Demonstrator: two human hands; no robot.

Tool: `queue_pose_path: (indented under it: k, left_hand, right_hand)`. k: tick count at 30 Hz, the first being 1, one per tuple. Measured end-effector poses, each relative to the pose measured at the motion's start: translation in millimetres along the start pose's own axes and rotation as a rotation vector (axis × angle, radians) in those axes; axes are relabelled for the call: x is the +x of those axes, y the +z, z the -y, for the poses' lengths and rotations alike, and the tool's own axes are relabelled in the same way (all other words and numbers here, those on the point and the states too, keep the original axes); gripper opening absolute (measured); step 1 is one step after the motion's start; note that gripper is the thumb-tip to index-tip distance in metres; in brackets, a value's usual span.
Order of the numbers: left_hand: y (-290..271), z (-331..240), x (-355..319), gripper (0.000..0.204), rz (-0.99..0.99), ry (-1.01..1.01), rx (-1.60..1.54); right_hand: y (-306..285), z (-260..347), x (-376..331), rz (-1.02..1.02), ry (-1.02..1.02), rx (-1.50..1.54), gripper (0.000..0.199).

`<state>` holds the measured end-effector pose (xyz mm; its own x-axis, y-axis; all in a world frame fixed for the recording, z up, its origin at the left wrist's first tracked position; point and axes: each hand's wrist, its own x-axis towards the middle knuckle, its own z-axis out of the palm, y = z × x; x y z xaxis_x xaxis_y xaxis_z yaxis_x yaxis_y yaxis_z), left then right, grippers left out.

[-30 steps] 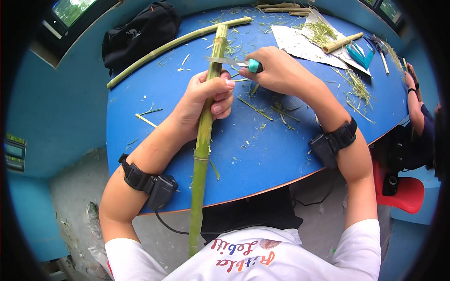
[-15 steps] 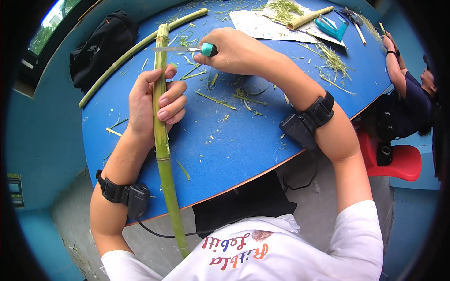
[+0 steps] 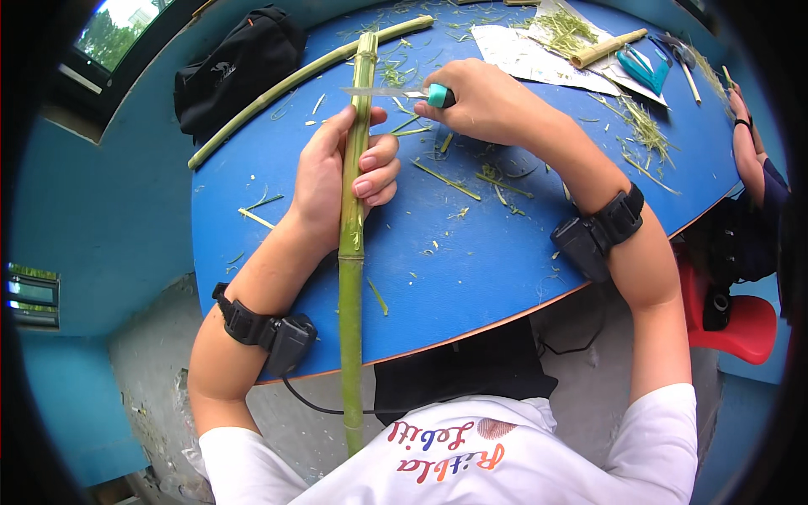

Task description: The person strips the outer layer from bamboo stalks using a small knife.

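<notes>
a: nearest item?
b: white shirt (image 3: 337, 484), lower edge. the green stalk (image 3: 351, 316) runs from there out over the blue counter (image 3: 471, 269), its pale, scraped end farthest off.
a: left grip (image 3: 322, 172)?
b: closed round the stalk's upper part, fingers wrapped on its right side, thumb along the left.
a: right grip (image 3: 488, 99)?
b: curled about the teal-and-black handle of a knife (image 3: 438, 95); blade lies across the stalk, just beyond the left grip. can't tell how deep it bites.
a: beyond that?
b: loose shavings (image 3: 646, 135) to the right. farther, a second stalk (image 3: 311, 82) slants beside a black bag (image 3: 240, 80); at right, a short cut tube (image 3: 610, 48) rests on white paper (image 3: 507, 59).
a: far right?
b: another person's arm (image 3: 746, 151), black band at the wrist.
</notes>
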<state>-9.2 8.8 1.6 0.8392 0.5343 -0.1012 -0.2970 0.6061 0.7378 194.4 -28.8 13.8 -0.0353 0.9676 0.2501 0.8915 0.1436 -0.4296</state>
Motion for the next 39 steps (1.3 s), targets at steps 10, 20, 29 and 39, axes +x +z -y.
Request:
queue_pose_path:
  k: [10,20,29,39]
  left_hand:
    - [6.1,0.3,2.3,0.016,-0.066,0.015,0.196]
    - [19.1,6.6,1.5,0.019,-0.205,0.009,0.408]
    - [18.3,-1.1,1.1,0.015,-0.187,-0.013,0.317]
    - [23.4,-19.2,65.6,0.016,-0.025,-0.314,0.324]
  right_hand:
    - [6.2,0.2,-3.3,0.041,-0.069,0.025,0.028]
    - [8.8,-22.1,10.8,-0.147,0.048,-0.159,0.018]
    - [2.2,18.8,-11.7,-0.001,-0.058,-0.054,0.013]
    - [-13.6,-13.4,-12.7,-0.194,0.169,-0.107,0.012]
